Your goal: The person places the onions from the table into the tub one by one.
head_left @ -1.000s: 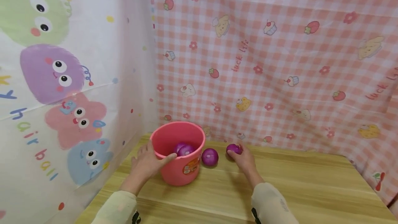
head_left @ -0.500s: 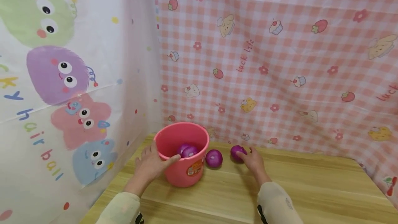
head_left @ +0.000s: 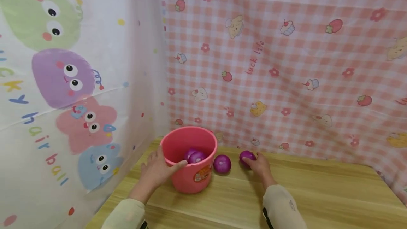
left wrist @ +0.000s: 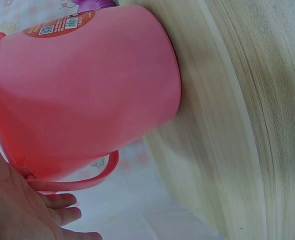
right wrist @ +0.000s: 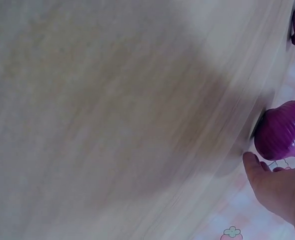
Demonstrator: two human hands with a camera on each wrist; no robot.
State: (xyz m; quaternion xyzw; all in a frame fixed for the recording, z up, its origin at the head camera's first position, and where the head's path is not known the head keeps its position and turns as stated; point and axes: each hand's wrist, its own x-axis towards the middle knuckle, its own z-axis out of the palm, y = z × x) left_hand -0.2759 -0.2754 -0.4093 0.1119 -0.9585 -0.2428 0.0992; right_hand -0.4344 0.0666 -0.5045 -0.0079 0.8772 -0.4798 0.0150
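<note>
A pink plastic bucket (head_left: 190,179) stands upright on the wooden table, with purple onions (head_left: 197,157) inside. My left hand (head_left: 156,168) rests against its left side, thumb along the near rim; the left wrist view shows straight fingers beside the bucket's handle (left wrist: 82,184). To the bucket's right lies a loose red onion (head_left: 222,164). Farther right, my right hand (head_left: 262,169) reaches around another red onion (head_left: 246,158) on the table. In the right wrist view the thumb (right wrist: 252,164) is apart from this onion's skin, and the other fingers are mostly hidden behind the hand.
A pink checked cloth (head_left: 273,91) hangs along the table's back edge. On the left hangs a white cloth (head_left: 130,63) with cartoon figures. The wooden tabletop (head_left: 324,190) extends to the right of my right hand.
The whole head view has shifted slightly, so everything appears farther right. My left hand stays at the bucket; my right hand stays around the same onion, its fingers slightly repositioned.
</note>
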